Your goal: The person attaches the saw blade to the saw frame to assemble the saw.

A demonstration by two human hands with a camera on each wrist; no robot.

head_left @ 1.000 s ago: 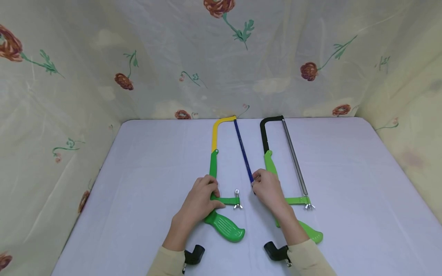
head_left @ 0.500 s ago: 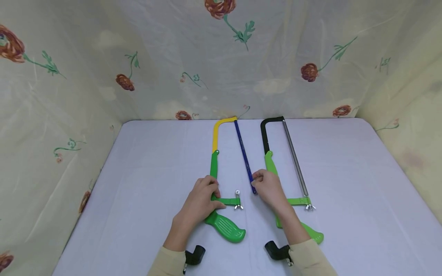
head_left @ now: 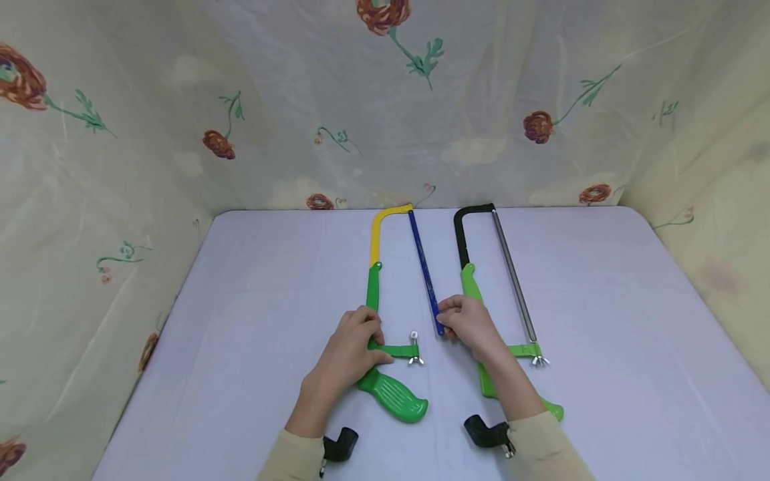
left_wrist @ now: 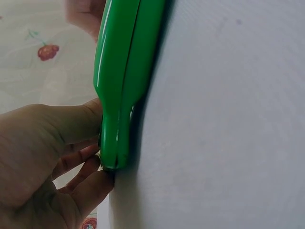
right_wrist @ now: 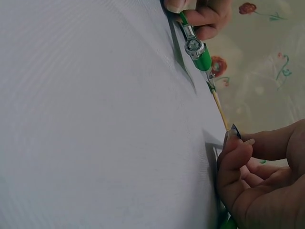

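Blue blade (head_left: 426,270) lay mid-desk, its near end loose and pinched by the right hand (head_left: 469,325); far end met the yellow frame (head_left: 377,234) at 12 o'clock. Thin, springy, toothed, probably light: best held by the flat sides near the end. Left hand (head_left: 349,347) gripped the green handle (head_left: 391,394). Second saw (head_left: 517,280) lay at 3 o'clock on the desk (head_left: 271,280).
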